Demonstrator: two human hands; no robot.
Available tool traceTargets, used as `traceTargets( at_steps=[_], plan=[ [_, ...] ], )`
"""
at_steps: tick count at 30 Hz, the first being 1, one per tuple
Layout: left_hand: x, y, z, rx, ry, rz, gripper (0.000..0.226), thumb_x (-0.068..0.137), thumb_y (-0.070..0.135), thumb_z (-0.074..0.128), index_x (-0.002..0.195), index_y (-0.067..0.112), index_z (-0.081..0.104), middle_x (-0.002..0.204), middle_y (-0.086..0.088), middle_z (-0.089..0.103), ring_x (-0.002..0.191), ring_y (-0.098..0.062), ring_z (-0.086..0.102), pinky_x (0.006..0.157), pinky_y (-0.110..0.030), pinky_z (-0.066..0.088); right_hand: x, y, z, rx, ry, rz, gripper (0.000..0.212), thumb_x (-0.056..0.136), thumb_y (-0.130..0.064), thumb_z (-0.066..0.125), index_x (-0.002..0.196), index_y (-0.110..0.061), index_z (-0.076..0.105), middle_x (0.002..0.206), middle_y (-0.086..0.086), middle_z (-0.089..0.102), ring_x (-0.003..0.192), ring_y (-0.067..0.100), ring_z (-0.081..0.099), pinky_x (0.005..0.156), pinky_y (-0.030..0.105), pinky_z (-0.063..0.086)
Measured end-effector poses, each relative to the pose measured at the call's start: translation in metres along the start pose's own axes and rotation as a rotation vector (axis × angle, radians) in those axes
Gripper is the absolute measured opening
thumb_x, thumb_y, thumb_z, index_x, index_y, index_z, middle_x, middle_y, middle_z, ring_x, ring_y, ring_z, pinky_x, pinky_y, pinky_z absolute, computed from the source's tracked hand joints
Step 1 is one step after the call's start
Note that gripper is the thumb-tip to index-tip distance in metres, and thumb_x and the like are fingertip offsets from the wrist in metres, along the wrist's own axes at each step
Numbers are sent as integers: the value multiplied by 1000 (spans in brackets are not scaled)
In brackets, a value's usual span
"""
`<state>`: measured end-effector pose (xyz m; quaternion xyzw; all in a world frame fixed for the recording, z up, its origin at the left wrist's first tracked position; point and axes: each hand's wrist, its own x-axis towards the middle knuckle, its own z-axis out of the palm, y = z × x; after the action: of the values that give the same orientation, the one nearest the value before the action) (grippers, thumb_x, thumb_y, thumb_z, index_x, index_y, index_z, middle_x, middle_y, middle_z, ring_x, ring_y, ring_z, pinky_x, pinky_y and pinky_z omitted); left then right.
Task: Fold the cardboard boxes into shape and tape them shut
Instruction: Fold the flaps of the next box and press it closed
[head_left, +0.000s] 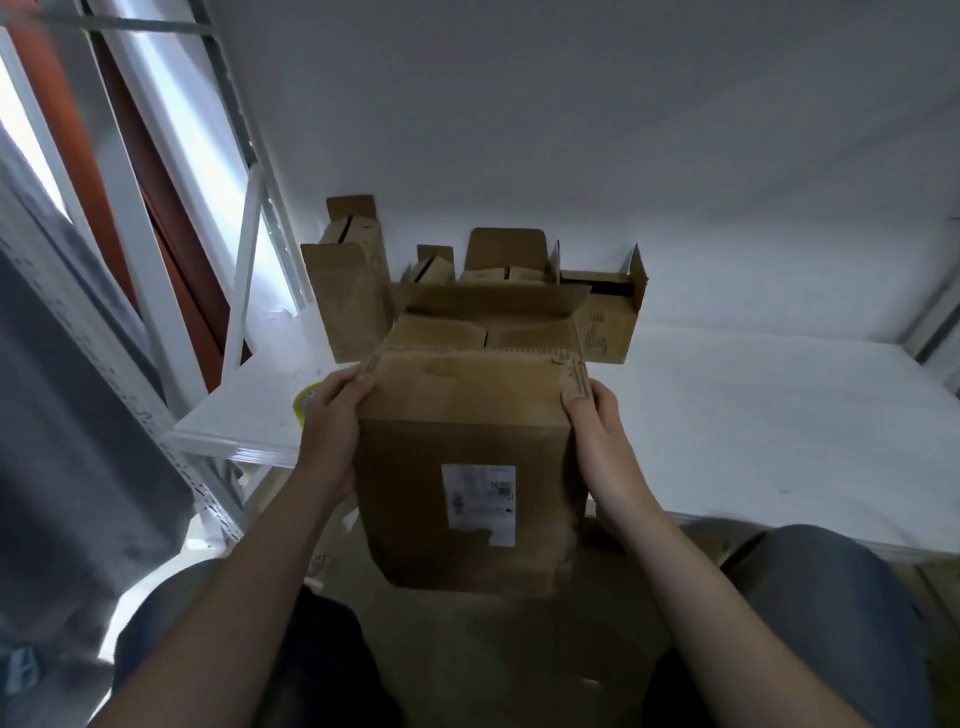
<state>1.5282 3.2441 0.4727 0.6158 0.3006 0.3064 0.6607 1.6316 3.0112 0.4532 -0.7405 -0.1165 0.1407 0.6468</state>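
Note:
I hold a brown cardboard box (457, 436) upright in front of me, its near face bearing a white label (479, 504). My left hand (332, 415) grips its left side near the top corner, and my right hand (597, 431) grips its right side. The near top flap lies folded down while the far flap (493, 297) stands up. A yellow tape roll (306, 402) peeks out on the white shelf just left of my left hand, mostly hidden by it.
Several folded boxes with open flaps (353, 301) (602, 306) stand at the back of the white shelf (753, 415) against the wall. A metal rack upright (156, 312) rises at left. More cardboard (493, 649) lies below between my knees.

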Motion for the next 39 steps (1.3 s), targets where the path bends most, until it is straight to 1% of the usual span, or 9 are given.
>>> traceTargets(
  at_steps=[6, 12, 16, 20, 22, 28, 32, 34, 39],
  plan=[
    [26, -4, -12, 2, 15, 73, 22, 100, 34, 59, 118, 29, 70, 125, 3, 68, 116, -24, 60, 98, -42, 52, 10, -8, 15, -50, 37, -61, 65, 92, -75, 36, 150, -48, 25, 151, -11, 42, 135, 20, 45, 113, 51, 41],
    [17, -22, -18, -17, 49, 55, 37, 99, 25, 60, 135, 33, 61, 124, 11, 61, 113, -14, 59, 92, -31, 52, -9, 8, 25, 7, 115, -149, 44, 105, -49, 43, 147, -44, 32, 143, -13, 47, 129, 14, 50, 102, 33, 48],
    [6, -31, -21, 9, 2, 86, 30, 100, 20, 56, 111, 41, 74, 124, 12, 65, 113, -13, 59, 82, -22, 49, -19, 10, 16, -62, 76, -150, 59, 103, -47, 46, 152, -50, 13, 149, -15, 37, 134, 19, 47, 99, 27, 46],
    [4, -24, -14, 1, 13, 102, 31, 98, 17, 57, 104, 40, 76, 118, 15, 66, 111, -9, 60, 81, -17, 48, 11, -28, -10, -432, 150, -288, 98, 89, -45, 72, 158, -38, 3, 167, -1, 10, 150, 28, 19, 117, 40, 23],
    [4, -20, -10, 22, 30, 115, 29, 99, 19, 57, 102, 41, 75, 113, 21, 65, 108, -6, 59, 79, -16, 46, 41, -59, -18, -692, 194, -458, 98, 87, -52, 70, 160, -35, 7, 169, 0, 2, 153, 31, 7, 121, 48, 13],
    [11, -15, -2, 88, 32, 135, 26, 101, 22, 53, 105, 40, 72, 111, 25, 60, 106, -3, 54, 78, -18, 42, 83, -84, 20, -1115, -238, -207, 90, 80, -89, 37, 155, -49, 8, 167, -3, 20, 153, 39, 11, 117, 67, 15],
    [15, -16, -6, 143, -12, 150, 29, 102, 21, 52, 110, 44, 67, 112, 26, 57, 104, 1, 52, 76, -18, 40, 69, -60, 27, -1168, -348, -42, 94, 76, -95, 26, 156, -51, 7, 169, -12, 1, 153, 40, -7, 119, 68, 5],
    [18, -16, -8, 198, -88, 114, 30, 104, 25, 49, 120, 50, 57, 117, 21, 54, 104, -3, 51, 72, -19, 39, 58, -48, 18, -1093, -303, -27, 87, 81, -92, 29, 155, -53, 7, 169, -13, -6, 155, 36, 2, 122, 63, 2],
    [15, -10, -22, 132, -171, -75, 40, 104, 29, 51, 144, 38, 51, 130, 8, 51, 121, -21, 51, 83, -30, 48, 21, -37, 25, -947, -119, -185, 79, 84, -83, 46, 152, -47, 31, 167, -12, 15, 144, 30, 38, 115, 50, 33]
  ],
)
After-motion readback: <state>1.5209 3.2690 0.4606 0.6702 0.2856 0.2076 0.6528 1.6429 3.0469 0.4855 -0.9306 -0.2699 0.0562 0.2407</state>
